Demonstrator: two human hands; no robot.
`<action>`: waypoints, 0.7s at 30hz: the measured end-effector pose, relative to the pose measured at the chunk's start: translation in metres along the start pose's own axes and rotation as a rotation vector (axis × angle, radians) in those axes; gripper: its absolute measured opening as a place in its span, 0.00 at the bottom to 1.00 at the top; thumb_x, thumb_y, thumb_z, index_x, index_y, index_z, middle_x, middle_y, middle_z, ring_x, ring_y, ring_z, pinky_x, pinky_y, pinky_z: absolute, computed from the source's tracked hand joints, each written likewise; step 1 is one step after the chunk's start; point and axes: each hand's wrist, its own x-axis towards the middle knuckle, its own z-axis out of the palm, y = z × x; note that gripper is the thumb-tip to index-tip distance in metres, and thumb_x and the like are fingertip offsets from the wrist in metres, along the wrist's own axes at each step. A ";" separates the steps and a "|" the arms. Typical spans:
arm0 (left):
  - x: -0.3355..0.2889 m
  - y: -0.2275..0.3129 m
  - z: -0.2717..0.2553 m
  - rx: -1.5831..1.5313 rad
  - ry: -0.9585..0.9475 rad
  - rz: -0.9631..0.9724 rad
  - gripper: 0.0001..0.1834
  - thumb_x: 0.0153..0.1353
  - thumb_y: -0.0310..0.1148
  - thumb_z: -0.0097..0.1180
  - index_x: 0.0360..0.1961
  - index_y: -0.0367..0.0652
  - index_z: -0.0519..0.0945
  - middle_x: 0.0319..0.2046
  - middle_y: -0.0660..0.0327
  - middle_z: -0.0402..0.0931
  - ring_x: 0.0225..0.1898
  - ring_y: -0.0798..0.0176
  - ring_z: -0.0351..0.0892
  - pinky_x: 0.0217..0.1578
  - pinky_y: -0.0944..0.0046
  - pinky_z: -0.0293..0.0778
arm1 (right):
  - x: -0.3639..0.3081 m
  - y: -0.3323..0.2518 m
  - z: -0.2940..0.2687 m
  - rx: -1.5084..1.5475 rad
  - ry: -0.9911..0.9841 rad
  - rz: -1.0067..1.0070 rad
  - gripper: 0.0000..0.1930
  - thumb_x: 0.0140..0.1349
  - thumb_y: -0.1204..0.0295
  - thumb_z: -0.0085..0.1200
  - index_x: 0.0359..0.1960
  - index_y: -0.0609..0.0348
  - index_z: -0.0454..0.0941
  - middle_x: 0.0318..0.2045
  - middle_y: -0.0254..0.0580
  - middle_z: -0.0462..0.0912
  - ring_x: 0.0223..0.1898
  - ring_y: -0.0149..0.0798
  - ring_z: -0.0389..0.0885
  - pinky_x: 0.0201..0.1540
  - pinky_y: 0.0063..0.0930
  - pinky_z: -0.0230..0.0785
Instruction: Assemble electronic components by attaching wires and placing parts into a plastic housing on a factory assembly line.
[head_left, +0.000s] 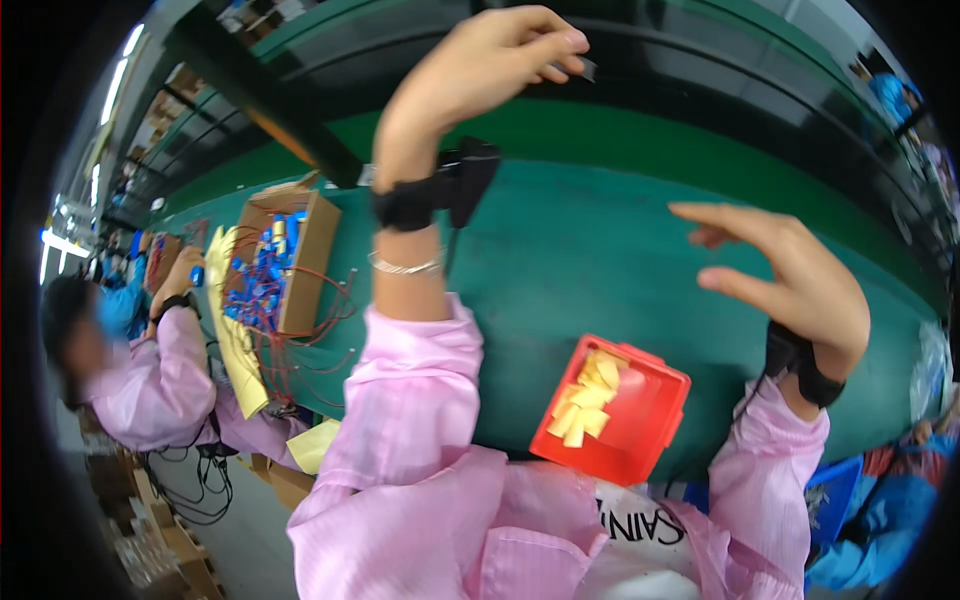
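Observation:
My left hand (pixel 490 62) is raised over the far side of the table, its fingers pinched together. A small, thin greyish piece (pixel 588 70) sticks out from its fingertips; its exact kind is too small to make out. My right hand (pixel 790 265) hovers above the green table (pixel 560 270) at the right, thumb and fingers apart with nothing between them. Nearest to me stands a red plastic bin (pixel 645 415), tilted in view. Several flat yellow pieces (pixel 585 400) lie heaped in its left part.
A cardboard box (pixel 315 265) at the left holds blue cylindrical parts (pixel 262 275) with red wires trailing out. Beside it lies yellow paper (pixel 235 340). A co-worker's hand (pixel 182 268) there holds a blue part. A dark green post (pixel 265 90) rises behind; clear plastic (pixel 930 370) lies far right.

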 end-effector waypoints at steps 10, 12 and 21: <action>-0.128 0.041 0.090 0.387 -0.816 -0.044 0.27 0.65 0.46 0.54 0.58 0.39 0.71 0.48 0.52 0.76 0.39 0.50 0.80 0.39 0.54 0.76 | -0.018 0.021 -0.015 -0.078 0.127 0.160 0.25 0.65 0.67 0.55 0.64 0.53 0.69 0.42 0.44 0.81 0.44 0.36 0.80 0.49 0.30 0.72; -0.142 0.023 0.109 0.338 -0.660 0.047 0.20 0.64 0.42 0.56 0.49 0.37 0.76 0.41 0.51 0.78 0.33 0.48 0.80 0.35 0.54 0.75 | -0.017 0.018 -0.013 -0.106 0.147 0.200 0.24 0.66 0.66 0.55 0.64 0.53 0.69 0.41 0.42 0.81 0.42 0.35 0.80 0.48 0.29 0.72; -0.147 -0.009 0.100 0.193 -0.074 -0.305 0.15 0.66 0.37 0.53 0.41 0.33 0.80 0.31 0.55 0.82 0.31 0.59 0.82 0.32 0.62 0.77 | 0.023 0.075 0.007 -0.106 0.092 0.335 0.27 0.64 0.57 0.57 0.62 0.55 0.71 0.43 0.48 0.84 0.43 0.43 0.82 0.48 0.32 0.73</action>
